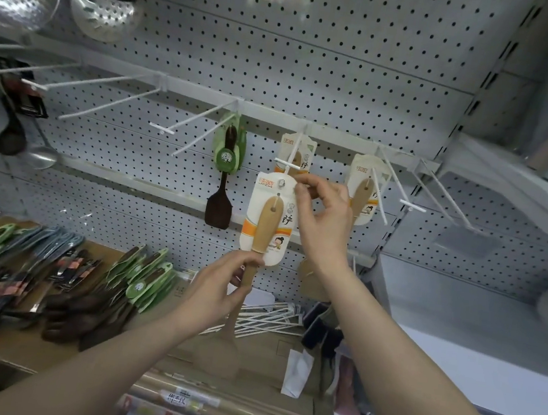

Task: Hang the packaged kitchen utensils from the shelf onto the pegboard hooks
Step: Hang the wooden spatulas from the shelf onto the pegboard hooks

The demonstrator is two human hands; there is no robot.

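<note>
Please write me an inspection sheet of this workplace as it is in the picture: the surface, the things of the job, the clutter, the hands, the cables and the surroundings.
Surface: shelf below the pegboard, brown board on top.
Job's things: wooden spatula on white card, held up at the tip of a white hook; the same kind already hangs on that hook and on the next; dark spatula on green card hangs to the left.
Clutter: packaged utensils piled on the shelf; loose white hooks.
Hands: left hand grips the spatula's handle; right hand pinches the card's top.
Cables: nothing seen.
Surroundings: metal strainers and ladles hang at the left.
</note>
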